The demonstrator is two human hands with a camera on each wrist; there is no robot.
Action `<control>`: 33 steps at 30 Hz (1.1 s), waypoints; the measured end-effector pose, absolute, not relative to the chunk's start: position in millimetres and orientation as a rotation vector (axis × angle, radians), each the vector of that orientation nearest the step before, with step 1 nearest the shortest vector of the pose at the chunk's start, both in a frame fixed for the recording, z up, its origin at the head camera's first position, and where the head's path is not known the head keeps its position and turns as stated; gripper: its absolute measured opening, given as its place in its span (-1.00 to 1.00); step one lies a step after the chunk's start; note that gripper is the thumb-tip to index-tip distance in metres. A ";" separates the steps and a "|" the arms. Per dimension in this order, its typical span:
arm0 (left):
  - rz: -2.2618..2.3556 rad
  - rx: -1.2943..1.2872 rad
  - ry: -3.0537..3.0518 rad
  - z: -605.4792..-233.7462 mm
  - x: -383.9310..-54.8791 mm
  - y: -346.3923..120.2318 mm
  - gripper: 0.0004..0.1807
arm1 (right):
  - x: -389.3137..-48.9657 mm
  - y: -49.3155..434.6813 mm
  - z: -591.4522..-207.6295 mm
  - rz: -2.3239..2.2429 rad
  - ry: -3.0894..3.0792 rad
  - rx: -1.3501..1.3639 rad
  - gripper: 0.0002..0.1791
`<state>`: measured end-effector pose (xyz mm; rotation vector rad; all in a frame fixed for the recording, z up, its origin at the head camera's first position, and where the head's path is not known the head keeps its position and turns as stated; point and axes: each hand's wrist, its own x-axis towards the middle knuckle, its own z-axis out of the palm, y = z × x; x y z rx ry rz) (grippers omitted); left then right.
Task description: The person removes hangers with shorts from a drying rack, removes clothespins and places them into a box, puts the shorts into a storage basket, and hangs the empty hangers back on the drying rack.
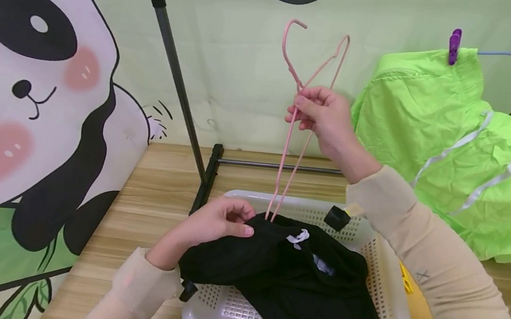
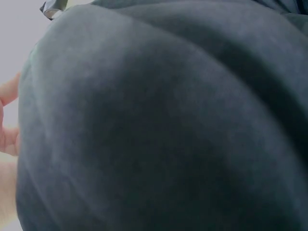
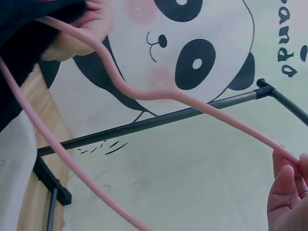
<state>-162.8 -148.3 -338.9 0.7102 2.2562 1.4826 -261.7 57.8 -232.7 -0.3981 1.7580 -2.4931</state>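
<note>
My right hand (image 1: 324, 117) pinches a pink wire hanger (image 1: 283, 152) just below its hook, thumb against fingers. The hanger stands on end, its lower part hidden inside a black garment (image 1: 305, 302). At that spot my left hand (image 1: 215, 221) holds the garment's edge, thumb on top of the cloth. A white label (image 1: 299, 236) shows by the opening. Dark cloth (image 2: 159, 115) fills most of the left wrist view. In the right wrist view, the hanger wire (image 3: 154, 94) runs from the cloth to my right fingertips (image 3: 284, 180).
Beneath the garment sits a white plastic basket (image 1: 225, 303). A black metal rack (image 1: 177, 77) stands behind it. Bright green clothing (image 1: 411, 124) hangs at the right, held by a purple clothespin (image 1: 454, 47). A panda backdrop (image 1: 30, 102) is at the left.
</note>
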 end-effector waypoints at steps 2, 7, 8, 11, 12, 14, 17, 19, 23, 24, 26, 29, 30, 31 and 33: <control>1.485 0.709 2.251 -338.9 -162.7 -148.6 -0.88 | -262.5 57.6 -228.6 -2.517 1.737 -0.386 -0.87; 1.490 0.720 2.236 -338.8 -162.0 -149.3 -0.88 | -263.2 57.6 -217.0 -2.589 1.647 -0.364 -0.86; 1.490 0.721 2.234 -339.0 -162.0 -149.4 -0.88 | -263.3 57.3 -214.2 -2.602 1.625 -0.359 -0.87; 1.488 0.721 2.238 -339.8 -162.4 -149.8 -0.88 | -263.4 55.7 -206.0 -2.631 1.573 -0.338 -0.89; 1.488 0.723 2.238 -340.0 -162.4 -150.0 -0.87 | -263.4 55.0 -203.3 -2.637 1.565 -0.331 -0.90; 1.491 0.725 2.235 -340.5 -162.7 -150.2 -0.87 | -263.3 53.4 -198.1 -2.651 1.547 -0.320 -0.92; 1.496 0.727 2.229 -341.0 -162.6 -150.4 -0.86 | -263.5 50.9 -190.6 -2.673 1.507 -0.295 -0.94; 1.496 0.718 2.230 -341.1 -162.4 -150.2 -0.85 | -264.0 49.0 -186.0 -2.685 1.473 -0.278 -0.94; 1.478 0.710 2.254 -341.2 -161.6 -149.8 -0.84 | -266.4 44.7 -178.6 -2.695 1.423 -0.237 -0.94; 1.474 0.712 2.257 -341.3 -161.6 -149.7 -0.84 | -267.5 43.3 -177.1 -2.693 1.426 -0.233 -0.95; 1.465 0.715 2.261 -341.4 -161.6 -149.5 -0.85 | -270.1 40.4 -174.0 -2.693 1.440 -0.221 -0.95; 1.453 0.716 2.268 -341.6 -162.1 -149.2 -0.87 | -274.8 35.5 -170.0 -2.692 1.492 -0.200 -0.95; 1.448 0.713 2.271 -341.6 -162.3 -149.0 -0.87 | -276.6 33.9 -168.8 -2.694 1.503 -0.187 -0.94; 1.443 0.711 2.274 -341.6 -162.4 -148.8 -0.88 | -278.3 32.3 -167.7 -2.695 1.514 -0.173 -0.94; 1.436 0.706 2.278 -341.4 -162.5 -148.6 -0.88 | -281.9 29.0 -165.7 -2.701 1.526 -0.144 -0.95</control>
